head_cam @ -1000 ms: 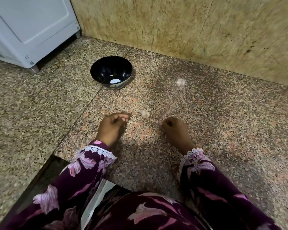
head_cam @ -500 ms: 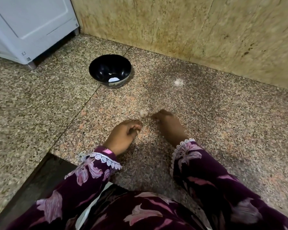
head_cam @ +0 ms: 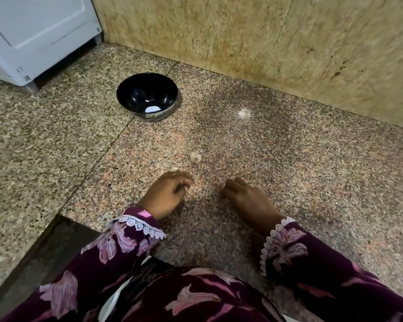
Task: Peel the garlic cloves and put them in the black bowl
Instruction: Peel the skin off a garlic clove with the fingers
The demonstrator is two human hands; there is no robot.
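Speckled granite floor (head_cam: 289,159) fills the view, meeting a tan stone wall (head_cam: 265,43) at the far side, with a white appliance (head_cam: 33,38) in the far left corner. Nearer, the black bowl (head_cam: 126,96) sits upright on the floor, well apart from both hands, holding only a small white scrap. Closer in, the left hand (head_cam: 165,196) rests on the floor with fingers curled under; whether they pinch anything I cannot tell. Beside it, the right hand (head_cam: 249,201) lies knuckles up, its fingers bent loosely and holding nothing visible. Smallest, a pale garlic clove (head_cam: 195,156) lies on the floor just beyond the gap between the hands, slightly nearer the left; it looks roundish, its long axis unclear. No writing is readable.
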